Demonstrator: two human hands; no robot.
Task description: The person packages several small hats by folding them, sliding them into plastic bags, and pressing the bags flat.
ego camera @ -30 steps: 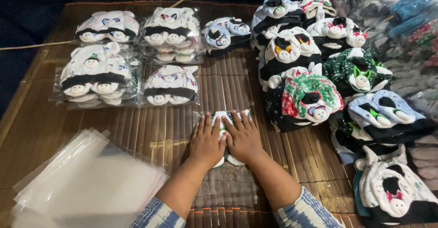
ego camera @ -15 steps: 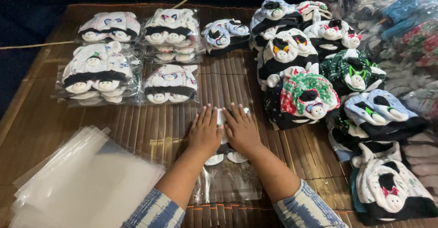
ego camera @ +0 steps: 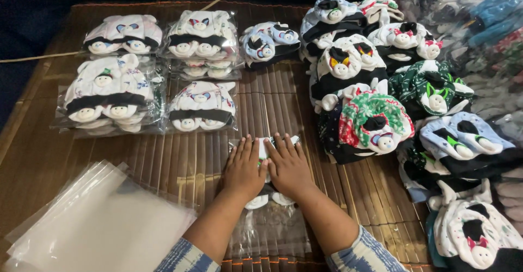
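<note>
Lying beneath left hand [ego camera: 244, 169] and right hand [ego camera: 289, 166], both flat, open, gripping nothing: bagged hat pack [ego camera: 269, 223].

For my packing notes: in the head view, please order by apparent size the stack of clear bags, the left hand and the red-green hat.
1. stack of clear bags, though nearest the camera
2. red-green hat
3. left hand

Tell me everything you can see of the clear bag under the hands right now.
The clear plastic bag lies flat on the bamboo mat, its near end glossy, wrinkled and seemingly empty. Inside its far half sit white and black baby hats with small round white faces, two of them peeking out below the palms. The left hand and right hand press flat on it side by side, fingers pointing away. A stack of empty clear bags lies apart to its left.
</note>
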